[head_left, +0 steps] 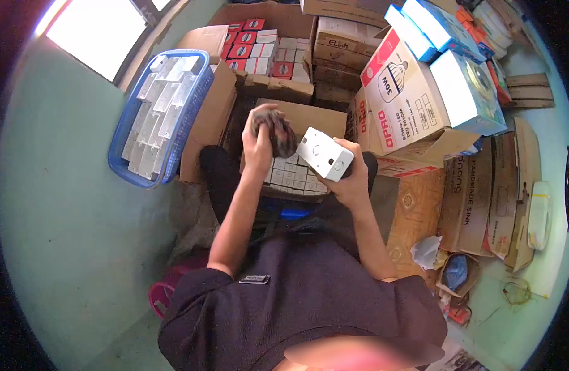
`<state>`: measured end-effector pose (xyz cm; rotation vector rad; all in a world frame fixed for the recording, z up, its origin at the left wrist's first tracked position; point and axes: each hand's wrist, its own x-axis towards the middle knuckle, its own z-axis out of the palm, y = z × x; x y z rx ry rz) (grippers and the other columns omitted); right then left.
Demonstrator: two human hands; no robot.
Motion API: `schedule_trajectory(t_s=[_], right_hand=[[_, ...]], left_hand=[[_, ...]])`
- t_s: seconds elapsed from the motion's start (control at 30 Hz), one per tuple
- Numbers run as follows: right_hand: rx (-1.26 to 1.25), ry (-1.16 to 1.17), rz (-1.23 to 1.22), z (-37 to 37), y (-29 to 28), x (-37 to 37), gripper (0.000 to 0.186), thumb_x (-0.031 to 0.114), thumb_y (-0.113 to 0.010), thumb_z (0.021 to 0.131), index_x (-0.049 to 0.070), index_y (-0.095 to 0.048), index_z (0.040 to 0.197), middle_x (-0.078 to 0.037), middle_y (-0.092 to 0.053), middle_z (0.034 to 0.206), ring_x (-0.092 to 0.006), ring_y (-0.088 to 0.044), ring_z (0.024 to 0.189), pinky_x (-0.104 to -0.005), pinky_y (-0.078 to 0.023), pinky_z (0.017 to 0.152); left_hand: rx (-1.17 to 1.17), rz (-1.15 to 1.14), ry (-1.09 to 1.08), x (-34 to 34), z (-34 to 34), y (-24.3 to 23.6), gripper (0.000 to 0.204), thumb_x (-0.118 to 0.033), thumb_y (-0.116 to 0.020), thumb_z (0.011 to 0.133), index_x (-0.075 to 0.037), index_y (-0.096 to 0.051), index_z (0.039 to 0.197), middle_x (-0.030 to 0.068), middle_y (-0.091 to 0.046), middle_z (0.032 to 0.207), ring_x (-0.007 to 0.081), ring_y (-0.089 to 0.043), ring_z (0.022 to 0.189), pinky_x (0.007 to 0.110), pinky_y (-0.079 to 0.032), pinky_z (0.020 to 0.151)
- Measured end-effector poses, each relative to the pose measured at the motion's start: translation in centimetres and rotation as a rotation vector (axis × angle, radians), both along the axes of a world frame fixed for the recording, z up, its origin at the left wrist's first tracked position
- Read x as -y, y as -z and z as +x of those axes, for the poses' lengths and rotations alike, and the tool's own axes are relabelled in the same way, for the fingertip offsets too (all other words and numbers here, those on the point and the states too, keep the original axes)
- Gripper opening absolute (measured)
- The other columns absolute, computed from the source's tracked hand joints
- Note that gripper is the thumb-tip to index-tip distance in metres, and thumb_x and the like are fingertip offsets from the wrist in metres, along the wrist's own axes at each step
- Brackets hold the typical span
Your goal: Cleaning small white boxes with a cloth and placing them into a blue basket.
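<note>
A dark, crumpled cloth point(276, 132) is bunched in my left hand point(256, 143), whose fingers are wrapped round it. Just to its right, my right hand point(354, 180) grips a white electrical mounting box point(325, 153) by its right side, tilted, with round knockouts and small dark holes showing. Cloth and box are close together; a narrow gap seems to lie between them. Beneath both hands, between my knees, stands an open cardboard carton point(301, 113) with rows of small white boxes point(295, 177) in it. My hands and the held box hide part of these rows.
At the left, a blue plastic basket point(119, 148) holds several pale grey-white boxes in rows. Behind is a carton of red and white packets point(244, 51). A large light-bulb carton point(399, 93) with blue-white packages on top rises at the right. Flattened cardboard point(476, 198) leans farther right.
</note>
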<state>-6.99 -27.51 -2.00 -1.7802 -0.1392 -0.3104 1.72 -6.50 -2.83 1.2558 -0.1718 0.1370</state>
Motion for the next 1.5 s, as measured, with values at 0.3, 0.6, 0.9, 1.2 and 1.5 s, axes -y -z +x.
schedule_trajectory(t_s=[0.3, 0.6, 0.9, 1.2, 1.5], right_hand=[[0.024, -0.092, -0.149, 0.8, -1.0, -1.1, 0.070, 0.000, -0.086, 0.076, 0.004, -0.056, 0.139, -0.018, -0.066, 0.133, -0.0265, -0.066, 0.122, -0.0368, -0.054, 0.100], [0.086, -0.328, -0.249, 1.0, -3.1, -1.5, 0.112, 0.011, -0.093, 0.067, 0.006, -0.034, 0.162, -0.029, -0.015, 0.173, -0.0419, -0.026, 0.158, -0.0467, -0.038, 0.122], [-0.234, -0.291, 0.047, 1.9, -0.6, 0.9, 0.124, 0.019, -0.100, 0.061, 0.002, -0.027, 0.160, -0.018, -0.054, 0.148, -0.0292, -0.054, 0.139, -0.0426, -0.045, 0.117], [-0.063, -0.426, -0.299, 0.7, -2.1, -1.3, 0.118, 0.018, -0.097, 0.058, -0.001, -0.033, 0.156, -0.021, -0.050, 0.149, -0.0338, -0.050, 0.141, -0.0421, -0.039, 0.119], [-0.204, -0.311, -0.072, 0.5, -0.6, 0.1, 0.119, 0.015, -0.096, 0.059, 0.002, -0.031, 0.158, -0.021, -0.047, 0.152, -0.0349, -0.048, 0.143, -0.0425, -0.039, 0.120]], left_hand=[[0.231, 0.316, 0.305, 1.6, -1.1, -2.2, 0.063, -0.001, -0.051, 0.069, 0.001, -0.064, 0.131, 0.0193, -0.061, 0.142, 0.0316, -0.055, 0.139, 0.042, -0.040, 0.119], [-0.530, -0.471, 0.300, 3.5, -3.1, 4.0, 0.054, -0.044, -0.048, 0.111, -0.007, -0.049, 0.149, 0.0141, -0.065, 0.138, 0.0263, -0.068, 0.121, 0.043, -0.059, 0.101], [0.152, 0.360, 0.264, 2.0, -4.3, -3.0, 0.056, -0.003, -0.054, 0.089, 0.001, -0.053, 0.145, 0.0192, -0.051, 0.154, 0.0312, -0.045, 0.147, 0.045, -0.039, 0.122], [0.248, 0.582, 0.153, 0.0, 0.4, -2.7, 0.058, 0.011, -0.061, 0.076, -0.005, -0.067, 0.131, 0.0138, -0.070, 0.124, 0.0293, -0.066, 0.120, 0.039, -0.052, 0.103], [0.312, 0.454, 0.231, 0.5, -3.0, -4.7, 0.061, 0.005, -0.055, 0.073, -0.002, -0.064, 0.133, 0.0165, -0.065, 0.136, 0.0322, -0.060, 0.132, 0.041, -0.047, 0.112]])
